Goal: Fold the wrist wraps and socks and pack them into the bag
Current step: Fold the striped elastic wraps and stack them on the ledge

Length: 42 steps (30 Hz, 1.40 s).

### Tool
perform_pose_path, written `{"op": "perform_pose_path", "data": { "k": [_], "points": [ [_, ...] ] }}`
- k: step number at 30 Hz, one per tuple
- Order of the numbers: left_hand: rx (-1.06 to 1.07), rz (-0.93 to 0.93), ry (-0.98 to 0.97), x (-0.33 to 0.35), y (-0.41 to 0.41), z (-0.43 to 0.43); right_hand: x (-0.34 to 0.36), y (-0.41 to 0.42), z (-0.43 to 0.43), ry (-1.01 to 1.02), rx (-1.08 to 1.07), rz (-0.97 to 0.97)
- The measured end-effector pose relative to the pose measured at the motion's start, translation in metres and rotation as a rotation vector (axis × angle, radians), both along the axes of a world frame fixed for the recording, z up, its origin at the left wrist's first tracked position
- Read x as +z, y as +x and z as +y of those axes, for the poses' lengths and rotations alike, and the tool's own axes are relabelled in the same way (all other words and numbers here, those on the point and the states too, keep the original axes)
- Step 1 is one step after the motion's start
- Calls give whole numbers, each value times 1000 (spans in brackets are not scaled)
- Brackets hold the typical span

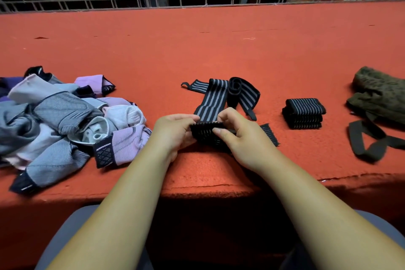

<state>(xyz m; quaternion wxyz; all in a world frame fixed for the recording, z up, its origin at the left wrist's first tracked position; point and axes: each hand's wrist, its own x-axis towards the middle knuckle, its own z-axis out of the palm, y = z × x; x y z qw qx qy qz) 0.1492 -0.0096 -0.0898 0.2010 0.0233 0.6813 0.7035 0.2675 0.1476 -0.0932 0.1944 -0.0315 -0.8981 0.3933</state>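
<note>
Currently the striped wrist wrap is being folded near the bench edge, well left of the bag. Each layer should be kept square and pressed flat before the loose tail is drawn in. The folded end, seemingly several layers thick, is pinched by curled fingers of the left hand and right hand.

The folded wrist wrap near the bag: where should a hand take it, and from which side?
Take the folded wrist wrap at its middle from the near side, thumb under the edge, fingers on top, pinching all layers. It lies flat as a stack, so gripping only the top layer would likely unfold it.
</note>
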Motion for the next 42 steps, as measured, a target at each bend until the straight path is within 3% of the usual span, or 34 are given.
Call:
{"op": "perform_pose_path", "data": {
  "k": [4, 7, 8, 11, 13, 15, 18, 20, 24, 28, 33, 34, 36, 39, 42],
  "points": [
    [245, 89, 161, 10, -9, 4, 6, 2, -4, 32, -161, 212],
    [351, 103, 196, 13, -24, -7, 13, 7, -7, -126, -163, 282],
    [348, 140, 80, 10, -30, -14, 13, 8, -7, -181, -168, 290],
    [288, 394, -516, 13, -33, -27, 14, 9, -6, -265, -178, 292],
    [238, 594, -575, 24, -17, -25, 16, 7, -4, -271, -203, 307],
    [136, 734, -444, 37, 2, -23, 20, 7, -3, -244, -233, 337],
    [-201, 483, -83, 50, 27, -19, 27, 5, -3, -226, -243, 363],
    [-328, 437, -49, 45, 34, -16, 30, 7, -5, -241, -257, 378],
    [-343, 394, 80, 36, 40, -9, 33, 11, 0, -162, -247, 323],
    [-278, 335, 100, 33, 36, -6, 37, 14, 12, 170, -93, 94],
    [-115, 235, 189, 28, 27, -5, 30, 28, 21, -83, 163, -322],
    [-80, 226, 190, 27, 24, -5, 18, 29, 39, -75, 201, -258],
    [-26, 234, 185, 25, 19, -7, 10, 29, 34, -216, 301, -316],
    [-3, 245, 148, 22, 15, -9, 46, 51, -9, -453, 396, -628],
    [-3, 230, 145, 19, 16, -7, 41, 45, -11, -459, 346, -569]
  ]
}}
